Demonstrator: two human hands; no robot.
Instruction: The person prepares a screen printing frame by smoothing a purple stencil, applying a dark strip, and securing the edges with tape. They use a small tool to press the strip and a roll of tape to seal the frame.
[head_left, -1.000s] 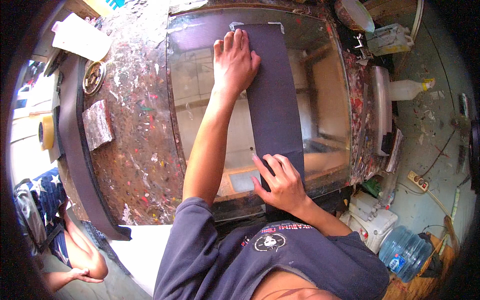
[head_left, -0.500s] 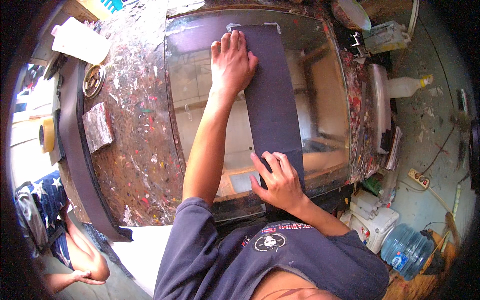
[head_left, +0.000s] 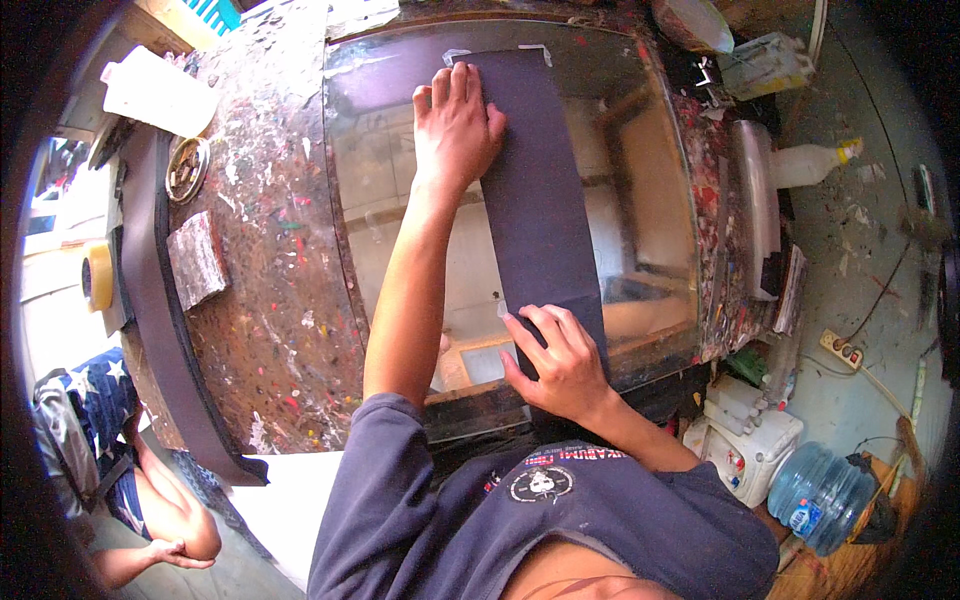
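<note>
One dark strip (head_left: 538, 190) lies across one glass (head_left: 640, 225), two tapes (head_left: 453, 56) toward the glass's far side. Left hand (head_left: 455, 135), thumb apart, rests on its far half; right hand (head_left: 562, 365), loosely spread, over its near half.

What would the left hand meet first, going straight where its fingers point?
The left hand would probably meet the pale tape at the far left corner of the dark strip; exact gap unclear.

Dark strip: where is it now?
In the head view, the dark strip lies down the middle of the glossy pane, with the left hand at its left edge near the far end and the right hand at its nearer part.
</note>
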